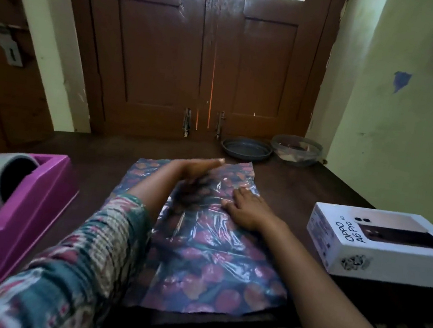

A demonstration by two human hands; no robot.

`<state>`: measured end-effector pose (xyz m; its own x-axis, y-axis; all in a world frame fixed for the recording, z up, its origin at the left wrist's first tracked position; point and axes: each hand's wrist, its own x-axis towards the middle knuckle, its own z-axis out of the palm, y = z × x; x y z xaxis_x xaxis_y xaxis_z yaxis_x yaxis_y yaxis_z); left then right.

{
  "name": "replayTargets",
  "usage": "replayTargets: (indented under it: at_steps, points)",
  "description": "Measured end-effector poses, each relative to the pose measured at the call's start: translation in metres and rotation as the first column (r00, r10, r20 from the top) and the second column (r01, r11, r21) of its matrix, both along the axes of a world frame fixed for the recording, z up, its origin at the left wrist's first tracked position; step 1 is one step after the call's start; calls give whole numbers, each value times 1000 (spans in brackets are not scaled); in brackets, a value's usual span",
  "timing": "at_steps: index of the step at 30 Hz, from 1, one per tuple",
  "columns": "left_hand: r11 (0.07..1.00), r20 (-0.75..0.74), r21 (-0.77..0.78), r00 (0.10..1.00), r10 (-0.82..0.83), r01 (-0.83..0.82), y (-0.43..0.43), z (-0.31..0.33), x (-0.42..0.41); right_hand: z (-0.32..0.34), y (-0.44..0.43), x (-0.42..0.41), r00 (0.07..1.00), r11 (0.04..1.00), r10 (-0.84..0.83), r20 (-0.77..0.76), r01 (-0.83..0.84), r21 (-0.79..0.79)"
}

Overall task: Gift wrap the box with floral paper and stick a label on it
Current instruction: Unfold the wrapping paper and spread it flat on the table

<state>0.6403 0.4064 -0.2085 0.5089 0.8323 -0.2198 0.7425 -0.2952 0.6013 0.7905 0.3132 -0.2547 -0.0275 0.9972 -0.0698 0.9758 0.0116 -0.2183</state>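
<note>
Now right hand (247, 210) lies flat on glossy, crinkled floral paper (210, 260); left hand (197, 172) blurred, fingers straight.

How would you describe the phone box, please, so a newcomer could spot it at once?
Start at the dark wooden table before the brown double door. Near its right edge, right of the floral wrapping paper, lies a white box. Only it bears the print OPPO A6 Pro.
</note>
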Motion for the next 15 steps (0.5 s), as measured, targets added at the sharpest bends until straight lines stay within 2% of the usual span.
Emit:
replayTargets:
  at_steps: [4,7,12,15]
  points:
    - [978,-44,172,991,128,-118,-24,8,-40,4,-9,-3,1000,1000,-12,26,12,-9]
    - [964,-69,196,979,193,-177,-65,-4,-80,10,-15,-7,1000,1000,-18,3,18,-20]
    - [953,-319,300,936,150,-51,-114,-30,-115,16,-49,-18,998,996,64,5,-64,-58]
    - [935,-342,350,920,192,-65,-125,-44,-122,7,-83,-14,998,993,59,-14,-60,-102]
